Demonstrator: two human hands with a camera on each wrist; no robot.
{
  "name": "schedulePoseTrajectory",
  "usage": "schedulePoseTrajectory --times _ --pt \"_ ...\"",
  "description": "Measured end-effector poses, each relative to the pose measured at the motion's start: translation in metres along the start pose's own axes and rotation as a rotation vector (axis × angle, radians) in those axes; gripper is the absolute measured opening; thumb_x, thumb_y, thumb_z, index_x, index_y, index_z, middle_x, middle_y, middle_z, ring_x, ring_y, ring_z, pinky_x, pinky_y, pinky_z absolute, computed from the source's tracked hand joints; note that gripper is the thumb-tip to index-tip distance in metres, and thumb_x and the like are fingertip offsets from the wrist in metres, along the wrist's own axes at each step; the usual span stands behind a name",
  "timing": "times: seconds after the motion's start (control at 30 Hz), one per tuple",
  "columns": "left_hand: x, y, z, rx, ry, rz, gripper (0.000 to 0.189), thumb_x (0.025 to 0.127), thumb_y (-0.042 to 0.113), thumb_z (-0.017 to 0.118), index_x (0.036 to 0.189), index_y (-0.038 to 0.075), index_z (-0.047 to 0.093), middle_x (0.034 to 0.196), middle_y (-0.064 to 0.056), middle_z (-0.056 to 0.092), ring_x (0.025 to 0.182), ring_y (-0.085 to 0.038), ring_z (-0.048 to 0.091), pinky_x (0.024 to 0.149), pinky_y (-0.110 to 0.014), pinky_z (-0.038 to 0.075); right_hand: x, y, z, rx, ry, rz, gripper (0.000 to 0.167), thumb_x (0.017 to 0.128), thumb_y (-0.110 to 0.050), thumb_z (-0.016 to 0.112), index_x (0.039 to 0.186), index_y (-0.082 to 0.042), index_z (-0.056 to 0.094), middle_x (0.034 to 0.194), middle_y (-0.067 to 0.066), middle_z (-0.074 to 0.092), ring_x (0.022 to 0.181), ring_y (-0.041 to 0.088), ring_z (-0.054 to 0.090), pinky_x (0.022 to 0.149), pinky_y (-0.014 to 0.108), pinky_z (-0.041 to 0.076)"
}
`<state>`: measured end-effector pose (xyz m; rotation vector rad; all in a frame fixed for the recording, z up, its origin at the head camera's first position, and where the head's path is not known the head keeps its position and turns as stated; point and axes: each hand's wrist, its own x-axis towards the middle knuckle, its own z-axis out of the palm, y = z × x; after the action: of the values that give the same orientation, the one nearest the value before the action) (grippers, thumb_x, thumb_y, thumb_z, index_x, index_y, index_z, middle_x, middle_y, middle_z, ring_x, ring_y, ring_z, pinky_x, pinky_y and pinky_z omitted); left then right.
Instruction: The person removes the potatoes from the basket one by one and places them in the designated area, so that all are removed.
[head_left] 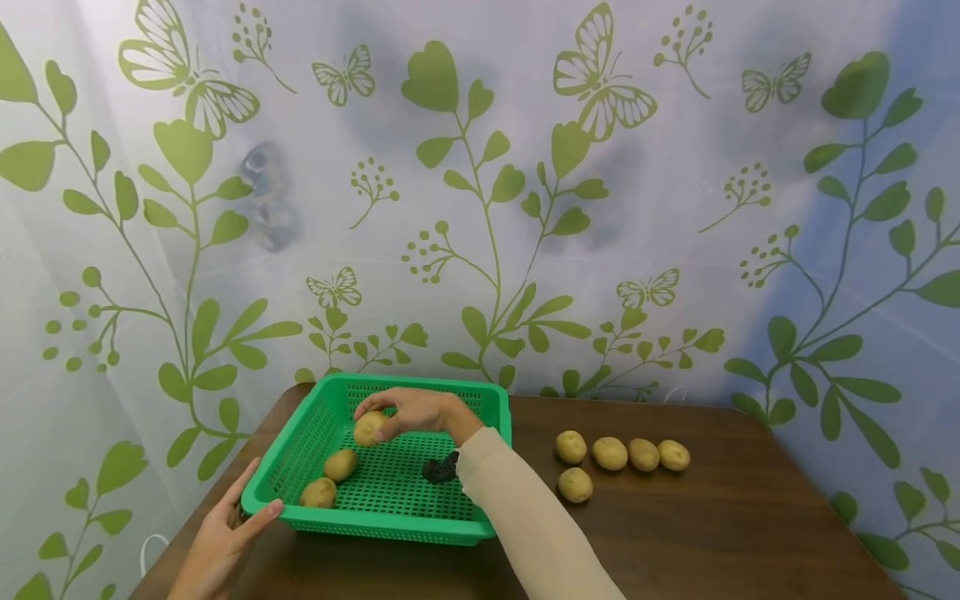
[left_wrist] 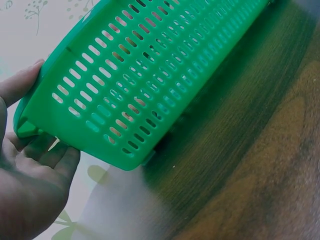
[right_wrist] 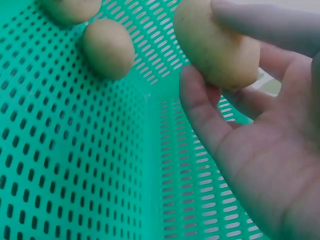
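A green plastic basket (head_left: 390, 523) with slotted walls stands on the table. My left hand (head_left: 217, 537) grips its near left corner; in the left wrist view the thumb lies on the rim (left_wrist: 31, 97) and the fingers are curled beneath it. Inside the basket's opening, my right hand (head_left: 420, 410) holds a potato (head_left: 370, 428) between thumb and fingers, above the slotted floor. Two more potatoes, one (head_left: 341, 465) behind the other (head_left: 318, 492), lie along the left side of the basket. The right wrist view shows the held potato (right_wrist: 212, 45) close up.
On the brown table (head_left: 712, 533), right of the basket, several potatoes lie in a row, among them one (head_left: 610, 453), with another potato (head_left: 575, 485) in front. A small black object (head_left: 440, 468) shows by the right wrist. Behind hangs a leaf-and-butterfly-patterned curtain (head_left: 525, 250).
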<state>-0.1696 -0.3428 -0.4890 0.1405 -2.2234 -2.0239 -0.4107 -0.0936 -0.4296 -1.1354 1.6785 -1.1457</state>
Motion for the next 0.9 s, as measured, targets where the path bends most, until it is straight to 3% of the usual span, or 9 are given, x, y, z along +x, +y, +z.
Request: schedulePoseTrajectory --times 0.17,0.47,0.63,0.9 --pt "0.001 0.000 -0.001 0.002 -0.008 -0.008 0.088 0.107 0.017 0.063 0.167 0.011 0.000 0.163 -0.032 0.014 0.110 0.017 0.050 0.088 -0.014 0.050 -0.007 -0.008 -0.001 0.059 -0.054 -0.037 0.045 0.100 0.007 0.062 0.144 0.003 0.051 0.144 0.005 0.046 0.105 0.017 0.059 0.092 0.034 0.053" --pt "0.000 0.000 -0.004 0.051 -0.002 -0.015 0.088 0.107 0.019 0.063 0.167 0.013 0.000 0.166 -0.031 0.007 0.107 0.022 0.045 0.086 -0.011 0.048 -0.023 -0.019 -0.005 -0.090 -0.062 -0.043 0.046 0.100 0.001 0.067 0.144 -0.001 0.055 0.133 0.000 0.053 0.108 0.019 0.059 0.092 0.033 0.054" --pt "0.000 -0.002 -0.004 0.073 0.002 0.008 0.087 0.106 0.018 0.064 0.167 0.011 0.001 0.165 -0.033 0.006 0.107 0.023 0.045 0.085 -0.011 0.049 -0.034 -0.025 -0.006 -0.124 -0.026 -0.032 0.045 0.099 0.000 0.068 0.143 -0.004 0.058 0.134 0.000 0.055 0.109 0.021 0.060 0.092 0.035 0.054" --pt "-0.001 -0.002 0.000 -0.020 -0.004 0.041 0.087 0.106 0.012 0.063 0.167 0.008 0.001 0.160 -0.034 0.015 0.110 0.015 0.051 0.087 -0.013 0.050 -0.058 -0.026 -0.004 -0.126 0.111 0.011 0.043 0.099 0.002 0.068 0.139 -0.011 0.062 0.133 0.000 0.055 0.109 0.022 0.060 0.089 0.033 0.053"
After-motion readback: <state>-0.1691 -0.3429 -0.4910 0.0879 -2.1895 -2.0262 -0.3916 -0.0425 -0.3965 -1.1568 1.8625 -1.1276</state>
